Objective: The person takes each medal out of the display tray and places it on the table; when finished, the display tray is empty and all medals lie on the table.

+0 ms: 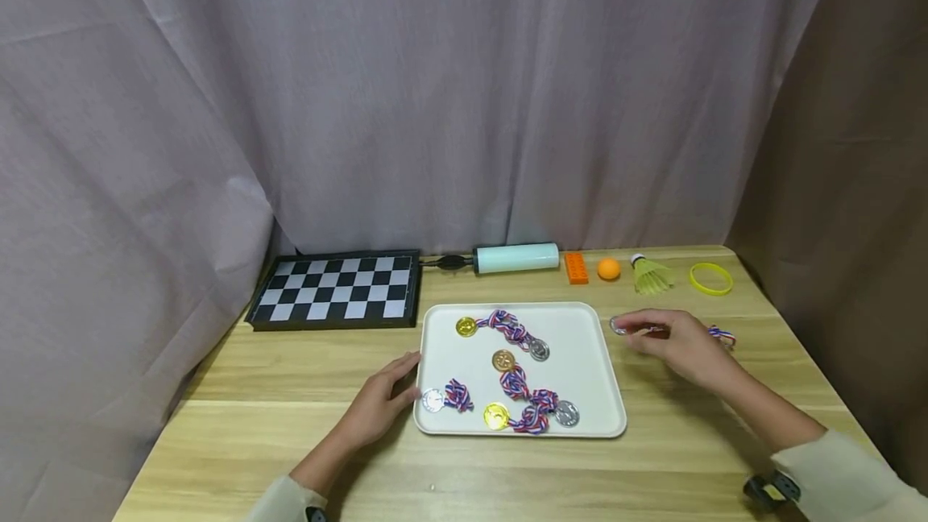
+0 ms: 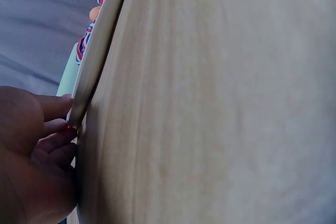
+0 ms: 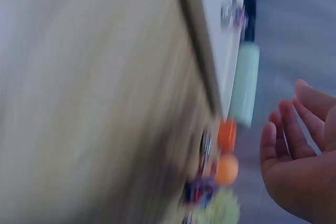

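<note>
My left hand [image 1: 377, 401] is at the left rim of the white tray [image 1: 594, 369], thumb and fingertips touching its edge. On the tray lie several medals with knotted red, white and blue ribbons, among them a gold medal [image 1: 496, 416], a bronze medal [image 1: 503, 360] and a silver medal [image 1: 567, 413]. To the right of the tray, my right hand [image 1: 685, 345] hovers over more medals, fingers loosely bent and nothing in them in the right wrist view. A silver medal [image 1: 617, 326] shows by its fingertips; a striped ribbon [image 1: 721, 335] shows beyond the hand, which partly hides this group.
Along the back stand a checkered board [image 1: 337, 288], a pale green pump [image 1: 518, 258], an orange brick [image 1: 576, 268], an orange ball [image 1: 608, 268], a yellow shuttlecock [image 1: 651, 274] and a yellow ring [image 1: 711, 279]. A grey curtain [image 1: 464, 103] hangs behind the wooden table [image 1: 493, 474].
</note>
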A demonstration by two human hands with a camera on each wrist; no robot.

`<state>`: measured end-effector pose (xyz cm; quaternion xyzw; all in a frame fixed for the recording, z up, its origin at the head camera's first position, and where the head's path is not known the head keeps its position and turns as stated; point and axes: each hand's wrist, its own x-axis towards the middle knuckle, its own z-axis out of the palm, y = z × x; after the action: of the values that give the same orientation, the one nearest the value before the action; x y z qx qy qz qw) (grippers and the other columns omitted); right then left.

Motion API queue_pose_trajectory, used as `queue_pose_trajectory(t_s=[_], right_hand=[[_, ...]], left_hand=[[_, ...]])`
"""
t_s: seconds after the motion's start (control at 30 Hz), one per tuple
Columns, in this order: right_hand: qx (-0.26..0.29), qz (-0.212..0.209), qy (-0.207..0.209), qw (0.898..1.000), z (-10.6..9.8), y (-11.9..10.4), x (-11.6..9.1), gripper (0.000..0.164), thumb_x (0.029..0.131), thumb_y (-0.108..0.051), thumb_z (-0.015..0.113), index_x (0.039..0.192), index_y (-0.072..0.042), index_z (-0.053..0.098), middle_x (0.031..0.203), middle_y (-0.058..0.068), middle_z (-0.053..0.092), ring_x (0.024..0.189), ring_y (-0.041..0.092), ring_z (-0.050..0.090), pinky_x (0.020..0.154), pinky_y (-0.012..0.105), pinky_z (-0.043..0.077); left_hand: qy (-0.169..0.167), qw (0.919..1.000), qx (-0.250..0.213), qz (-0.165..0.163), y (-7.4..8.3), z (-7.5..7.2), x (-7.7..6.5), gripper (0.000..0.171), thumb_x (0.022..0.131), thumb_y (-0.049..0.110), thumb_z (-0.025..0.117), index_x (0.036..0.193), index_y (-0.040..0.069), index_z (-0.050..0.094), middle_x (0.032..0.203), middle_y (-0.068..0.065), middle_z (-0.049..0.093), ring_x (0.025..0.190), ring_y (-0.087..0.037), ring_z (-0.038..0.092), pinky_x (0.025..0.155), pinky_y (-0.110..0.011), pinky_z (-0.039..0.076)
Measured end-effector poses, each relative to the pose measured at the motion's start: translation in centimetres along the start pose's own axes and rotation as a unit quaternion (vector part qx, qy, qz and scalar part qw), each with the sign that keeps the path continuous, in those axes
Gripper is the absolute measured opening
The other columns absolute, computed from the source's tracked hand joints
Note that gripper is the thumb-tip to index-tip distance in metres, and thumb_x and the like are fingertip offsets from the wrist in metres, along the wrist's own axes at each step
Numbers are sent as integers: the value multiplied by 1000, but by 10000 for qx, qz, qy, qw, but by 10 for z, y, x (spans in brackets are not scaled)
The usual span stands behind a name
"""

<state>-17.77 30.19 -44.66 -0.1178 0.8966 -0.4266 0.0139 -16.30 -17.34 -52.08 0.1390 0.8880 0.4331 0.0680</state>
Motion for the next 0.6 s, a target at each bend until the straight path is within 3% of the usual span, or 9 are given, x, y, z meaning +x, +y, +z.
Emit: queue_pose_trajectory(t_s=[0.27,0.43,0.6], right_hand=[[965,-103,-1169,9884,66,-26,-9,35,92,-11,77,123,2,71,119,18,72,106,28,69,87,22,59],[729,-125,-1592,9845,90,-25,-15,41,87,-18,83,124,-4,72,121,10,72,112,30,67,91,27,58],[560,-201,-1634,9848,95,-21,-15,43,85,-21,85,124,-8,72,121,5,71,110,24,65,90,26,56]], left_hand=[[-16,10000,-28,15,0,-1,1,58,100,11,67,154,5,47,161,-18,42,151,-38,35,125,-54,26],[-29,10000,-51,2,1,1,-1,58,101,11,66,154,5,46,161,-20,41,151,-39,35,125,-55,27],[14,10000,-41,-16,1,0,-1,58,100,11,66,154,6,47,160,-20,41,151,-38,35,125,-55,26]])
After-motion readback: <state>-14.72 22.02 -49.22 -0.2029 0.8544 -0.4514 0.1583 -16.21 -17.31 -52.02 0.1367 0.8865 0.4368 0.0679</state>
